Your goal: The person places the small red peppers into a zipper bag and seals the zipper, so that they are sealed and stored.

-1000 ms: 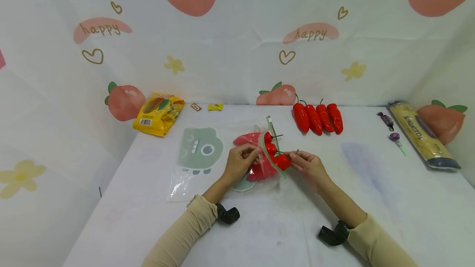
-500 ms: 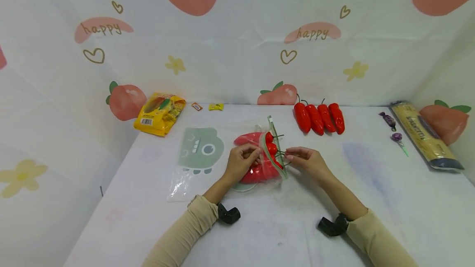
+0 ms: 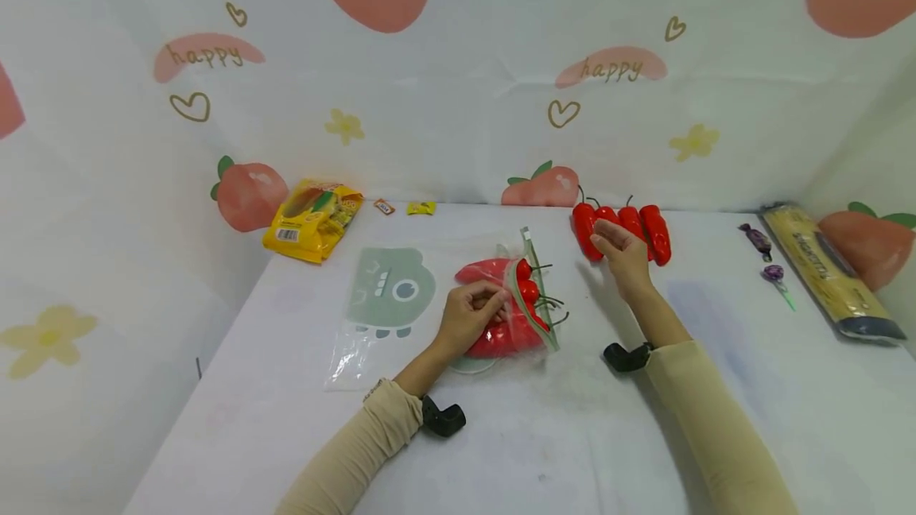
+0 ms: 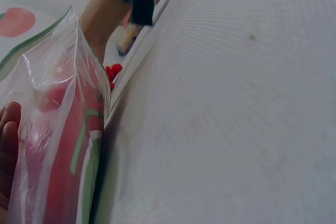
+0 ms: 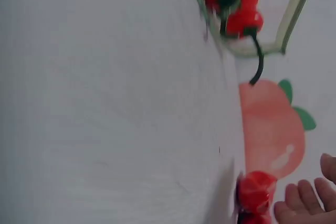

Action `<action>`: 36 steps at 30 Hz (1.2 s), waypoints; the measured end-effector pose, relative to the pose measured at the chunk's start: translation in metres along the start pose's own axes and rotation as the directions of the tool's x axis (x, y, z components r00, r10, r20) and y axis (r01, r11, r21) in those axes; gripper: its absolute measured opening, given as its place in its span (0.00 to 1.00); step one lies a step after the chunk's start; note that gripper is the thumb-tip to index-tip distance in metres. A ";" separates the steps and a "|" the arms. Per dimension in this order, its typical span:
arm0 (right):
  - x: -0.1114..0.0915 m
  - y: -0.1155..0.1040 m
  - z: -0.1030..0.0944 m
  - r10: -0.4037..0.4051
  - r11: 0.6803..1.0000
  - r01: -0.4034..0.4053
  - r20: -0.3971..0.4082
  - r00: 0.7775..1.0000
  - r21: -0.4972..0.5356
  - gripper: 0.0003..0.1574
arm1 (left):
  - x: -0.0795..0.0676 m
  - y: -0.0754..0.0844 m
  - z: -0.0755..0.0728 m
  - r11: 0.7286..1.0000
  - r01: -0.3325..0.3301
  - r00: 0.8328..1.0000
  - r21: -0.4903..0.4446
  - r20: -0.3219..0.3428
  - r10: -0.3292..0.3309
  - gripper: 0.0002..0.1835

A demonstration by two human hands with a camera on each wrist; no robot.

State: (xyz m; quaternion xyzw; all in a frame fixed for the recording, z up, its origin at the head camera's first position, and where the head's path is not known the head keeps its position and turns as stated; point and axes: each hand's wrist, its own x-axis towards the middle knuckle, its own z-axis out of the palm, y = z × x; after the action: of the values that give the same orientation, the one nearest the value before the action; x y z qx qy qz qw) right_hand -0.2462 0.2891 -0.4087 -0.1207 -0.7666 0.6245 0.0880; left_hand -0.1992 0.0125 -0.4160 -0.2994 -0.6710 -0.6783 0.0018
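My left hand pinches the upper side of a clear zip bag near its mouth, which faces right. Inside lie several red chili peppers, their green stems poking out past the green zip edge. In the left wrist view, the fingers show against the clear film. My right hand hovers over a row of loose red peppers at the back, partly covering them. Its fingers are extended, and in the right wrist view nothing is between fingers and thumb; the closest pepper is just beside them.
A yellow candy packet sits back left, with two small wrapped candies beside it. Along the right edge lie a spaghetti pack, a purple-wrapped candy and a lollipop. A printed cloth wall rises behind the table.
The right hand let go of a pepper that slid into the bag, then moved back and right to the loose row. The left hand stays on the bag.
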 end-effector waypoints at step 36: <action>0.046 -0.010 0.015 -0.044 0.838 0.086 0.091 0.995 -0.538 0.42 | 0.001 -0.023 -0.001 1.000 0.001 1.000 -0.017 -0.015 -0.001 0.06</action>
State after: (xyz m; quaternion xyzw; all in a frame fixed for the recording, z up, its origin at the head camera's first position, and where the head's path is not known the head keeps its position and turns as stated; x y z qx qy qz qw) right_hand -0.2951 0.2871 -0.4028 -0.0910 -0.9181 0.3835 0.0430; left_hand -0.2098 0.0142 -0.4360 -0.2942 -0.6653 -0.6862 0.0039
